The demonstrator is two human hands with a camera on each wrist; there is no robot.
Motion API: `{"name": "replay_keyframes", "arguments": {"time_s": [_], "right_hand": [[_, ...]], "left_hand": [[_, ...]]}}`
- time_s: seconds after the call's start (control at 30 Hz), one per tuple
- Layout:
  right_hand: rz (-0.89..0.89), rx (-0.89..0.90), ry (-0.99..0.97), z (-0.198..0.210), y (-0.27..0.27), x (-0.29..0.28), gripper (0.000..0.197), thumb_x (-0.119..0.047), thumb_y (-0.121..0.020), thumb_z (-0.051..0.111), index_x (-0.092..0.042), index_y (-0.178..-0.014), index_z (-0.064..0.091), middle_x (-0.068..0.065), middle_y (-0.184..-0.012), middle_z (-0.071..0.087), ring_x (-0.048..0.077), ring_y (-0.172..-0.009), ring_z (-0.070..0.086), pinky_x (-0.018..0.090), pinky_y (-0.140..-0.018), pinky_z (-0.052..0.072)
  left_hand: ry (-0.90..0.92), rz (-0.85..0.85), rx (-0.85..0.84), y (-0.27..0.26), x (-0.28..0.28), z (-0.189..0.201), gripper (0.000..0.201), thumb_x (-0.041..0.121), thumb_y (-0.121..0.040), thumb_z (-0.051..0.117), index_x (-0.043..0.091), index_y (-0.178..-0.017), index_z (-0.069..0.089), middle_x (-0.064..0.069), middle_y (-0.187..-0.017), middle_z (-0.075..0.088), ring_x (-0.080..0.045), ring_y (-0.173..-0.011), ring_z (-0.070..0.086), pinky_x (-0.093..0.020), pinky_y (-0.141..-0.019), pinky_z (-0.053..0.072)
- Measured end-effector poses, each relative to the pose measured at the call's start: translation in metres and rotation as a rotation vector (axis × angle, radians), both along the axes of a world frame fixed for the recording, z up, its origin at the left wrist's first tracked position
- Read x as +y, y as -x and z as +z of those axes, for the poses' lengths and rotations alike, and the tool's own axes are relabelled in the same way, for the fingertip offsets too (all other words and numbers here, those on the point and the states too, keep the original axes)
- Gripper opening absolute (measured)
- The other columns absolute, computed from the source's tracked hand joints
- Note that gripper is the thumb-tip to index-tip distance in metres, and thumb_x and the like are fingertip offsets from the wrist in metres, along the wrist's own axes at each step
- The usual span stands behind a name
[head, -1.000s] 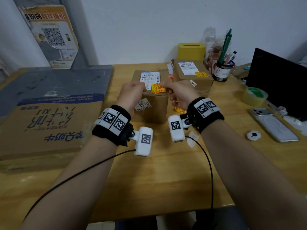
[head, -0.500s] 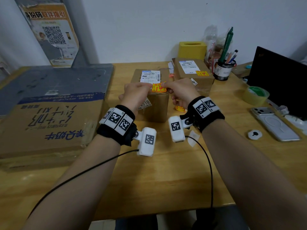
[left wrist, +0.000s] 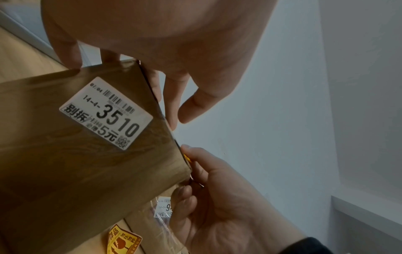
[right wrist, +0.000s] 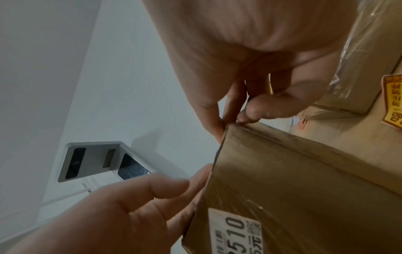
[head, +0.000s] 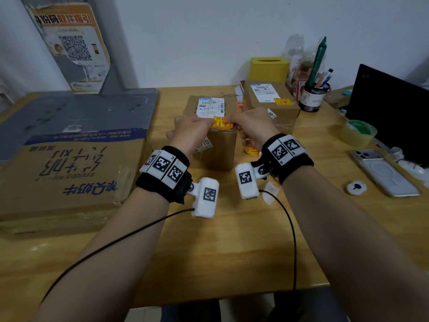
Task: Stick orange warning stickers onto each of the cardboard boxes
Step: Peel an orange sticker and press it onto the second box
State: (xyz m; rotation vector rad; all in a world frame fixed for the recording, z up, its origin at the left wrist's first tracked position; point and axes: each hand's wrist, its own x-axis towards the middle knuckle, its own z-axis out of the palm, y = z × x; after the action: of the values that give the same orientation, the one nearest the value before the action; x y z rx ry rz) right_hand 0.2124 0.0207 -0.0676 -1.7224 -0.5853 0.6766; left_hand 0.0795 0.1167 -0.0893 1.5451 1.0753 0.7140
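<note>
An orange warning sticker (head: 222, 123) lies along the near top edge of the small cardboard box (head: 218, 152) in the middle of the desk. My left hand (head: 192, 131) pinches its left end and my right hand (head: 251, 126) pinches its right end at the box corner. In the left wrist view only an orange sliver of the sticker (left wrist: 186, 158) shows by the right thumb, past the box face (left wrist: 65, 171). In the right wrist view the right thumb and forefinger (right wrist: 239, 116) meet at the box corner (right wrist: 304, 189). A second box (head: 271, 108) behind carries its own orange sticker (head: 282, 102).
A large flat cardboard box (head: 69, 173) fills the desk's left side. Another orange sticker (head: 253, 151) lies on the table by my right wrist. A pen cup (head: 313, 98), tape roll (head: 357, 132), phone (head: 383, 173) and dark laptop (head: 390, 110) stand to the right.
The sticker has gone from tilted to lying flatter along the box's near top edge. Both hands stay at its ends and have hardly moved.
</note>
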Motion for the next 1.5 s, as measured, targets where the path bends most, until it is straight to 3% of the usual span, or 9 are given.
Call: {"name": "replay_keyframes", "arguments": {"time_s": [0.23, 0.5, 0.67, 0.77, 0.9, 1.07, 1.17, 1.33, 1.5], "right_hand": [[0.031, -0.188, 0.06, 0.005, -0.001, 0.001, 0.031, -0.025, -0.078, 0.083, -0.015, -0.09, 0.055, 0.008, -0.057, 0.046, 0.02, -0.041, 0.037, 0.024, -0.041, 0.031], [0.026, -0.53, 0.241, 0.019, -0.004, -0.003, 0.048, -0.044, -0.072, 0.086, -0.017, -0.059, 0.048, 0.003, -0.054, 0.049, 0.021, -0.045, 0.044, 0.03, -0.055, 0.039], [0.024, -0.378, 0.247, 0.017, -0.008, -0.014, 0.043, -0.048, -0.075, 0.084, -0.019, -0.081, 0.053, 0.003, -0.065, 0.055, 0.017, -0.046, 0.049, 0.023, -0.042, 0.041], [0.036, -0.159, 0.156, 0.013, -0.005, -0.021, 0.037, -0.039, -0.083, 0.08, -0.016, -0.101, 0.058, 0.007, -0.092, 0.058, 0.019, -0.064, 0.057, 0.028, -0.051, 0.053], [0.099, -0.034, 0.128, 0.011, 0.002, -0.016, 0.072, -0.044, -0.076, 0.085, -0.025, -0.131, 0.042, 0.001, -0.12, 0.061, 0.022, -0.093, 0.066, 0.039, -0.068, 0.06], [0.161, -0.061, 0.189, 0.009, 0.004, 0.002, 0.109, -0.046, -0.064, 0.093, -0.029, -0.147, 0.024, 0.002, -0.124, 0.064, 0.023, -0.102, 0.066, 0.038, -0.069, 0.053], [0.151, -0.078, 0.236, 0.008, 0.002, 0.011, 0.106, -0.046, -0.064, 0.093, -0.027, -0.143, 0.025, 0.003, -0.123, 0.064, 0.024, -0.104, 0.065, 0.037, -0.067, 0.052], [0.143, -0.124, 0.281, 0.012, -0.006, 0.023, 0.083, -0.046, -0.068, 0.091, -0.017, -0.128, 0.042, 0.008, -0.119, 0.067, 0.023, -0.095, 0.069, 0.022, -0.044, 0.044], [0.161, -0.188, 0.317, 0.015, -0.02, 0.039, 0.07, -0.055, -0.064, 0.091, -0.015, -0.115, 0.066, 0.004, -0.108, 0.075, 0.02, -0.089, 0.072, 0.03, -0.061, 0.055]], "left_hand": [[0.009, -0.003, 0.043, -0.002, 0.006, -0.002, 0.06, 0.054, -0.043, 0.07, 0.035, -0.099, 0.072, 0.005, -0.118, 0.066, -0.033, -0.114, 0.059, -0.051, -0.095, 0.053], [-0.009, -0.011, 0.057, -0.004, 0.013, -0.011, 0.062, 0.055, -0.045, 0.072, 0.032, -0.103, 0.071, 0.004, -0.117, 0.067, -0.036, -0.112, 0.061, -0.052, -0.096, 0.054], [-0.041, -0.073, 0.042, 0.007, 0.001, -0.002, 0.058, 0.048, -0.041, 0.065, 0.041, -0.097, 0.077, 0.01, -0.125, 0.062, -0.03, -0.119, 0.055, -0.05, -0.102, 0.049], [-0.058, -0.124, 0.037, 0.014, -0.008, 0.003, 0.048, 0.048, -0.043, 0.061, 0.054, -0.089, 0.074, 0.012, -0.13, 0.059, -0.027, -0.124, 0.051, -0.048, -0.108, 0.044], [-0.015, -0.087, 0.016, 0.024, -0.022, 0.018, 0.035, 0.035, -0.059, 0.062, 0.049, -0.089, 0.075, 0.008, -0.127, 0.061, -0.027, -0.12, 0.054, -0.047, -0.103, 0.049], [0.004, -0.052, 0.006, 0.031, -0.029, 0.029, 0.035, 0.027, -0.07, 0.058, 0.034, -0.101, 0.074, 0.009, -0.114, 0.067, -0.021, -0.11, 0.063, -0.039, -0.096, 0.055], [-0.012, -0.064, 0.006, 0.032, -0.031, 0.03, 0.021, 0.018, -0.084, 0.058, 0.035, -0.079, 0.07, 0.011, -0.098, 0.067, -0.021, -0.104, 0.064, -0.039, -0.094, 0.056], [-0.004, -0.075, 0.0, 0.033, -0.032, 0.034, 0.017, 0.012, -0.087, 0.056, 0.024, -0.082, 0.066, 0.008, -0.095, 0.067, -0.022, -0.096, 0.064, -0.045, -0.096, 0.055], [-0.01, -0.058, -0.004, 0.033, -0.033, 0.036, 0.015, 0.014, -0.09, 0.055, 0.021, -0.084, 0.067, 0.008, -0.089, 0.068, -0.02, -0.09, 0.065, -0.046, -0.096, 0.054]]}}
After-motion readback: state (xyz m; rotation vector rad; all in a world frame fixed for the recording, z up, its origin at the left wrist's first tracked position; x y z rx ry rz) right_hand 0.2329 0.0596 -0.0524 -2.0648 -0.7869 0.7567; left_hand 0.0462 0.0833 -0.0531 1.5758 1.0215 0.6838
